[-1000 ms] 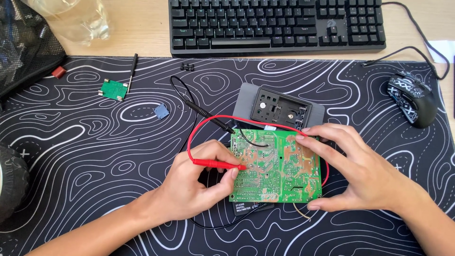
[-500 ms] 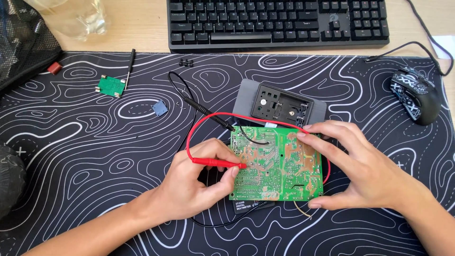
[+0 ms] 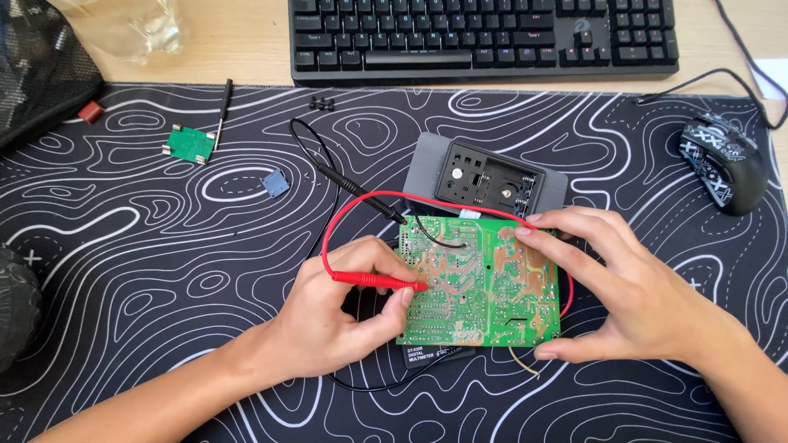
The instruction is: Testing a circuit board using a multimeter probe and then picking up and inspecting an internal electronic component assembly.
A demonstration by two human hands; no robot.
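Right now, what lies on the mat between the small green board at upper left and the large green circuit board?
In the head view, between the small green board and the large green circuit board lie a small blue square part and the black probe lead.

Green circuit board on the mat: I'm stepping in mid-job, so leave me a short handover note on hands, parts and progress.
Left hand holds the red probe, tip on the green circuit board.
Right hand steadies the board by its right edge.
Black probe lies on the mat, its tip at the board's top left edge; nobody holds it.
Done: board is solder side up, red probe placed.
Left: black probe not yet in hand.
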